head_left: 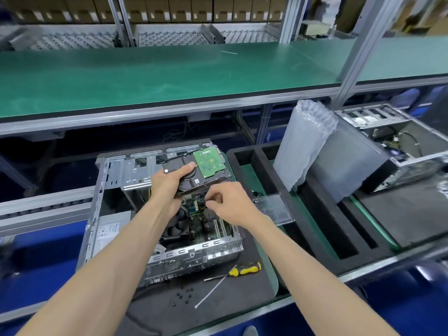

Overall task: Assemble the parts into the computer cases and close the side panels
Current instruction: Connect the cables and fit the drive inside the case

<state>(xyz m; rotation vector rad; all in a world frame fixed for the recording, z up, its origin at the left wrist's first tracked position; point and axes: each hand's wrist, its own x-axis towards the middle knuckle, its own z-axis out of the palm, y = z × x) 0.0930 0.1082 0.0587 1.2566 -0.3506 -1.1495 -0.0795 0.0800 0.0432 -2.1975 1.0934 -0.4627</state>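
Head view: the drive (194, 168) is held tilted above the open case (116, 214) in the left hand (169, 187); its near edge is pinched by the right hand (228, 204), board-side up.

Green-topped shelf (145, 78) spans upper frame. Behind shelf: row of cardboard boxes (150, 10) above perforated metal trays (169, 38). Below shelf, right: air-cushion packing sleeve (308, 141) upright in black foam tray (274, 180). Below shelf, lower centre: yellow-handled screwdriver (242, 269), white cable tie (211, 292), small black screws (184, 294) on dark mat (242, 292).
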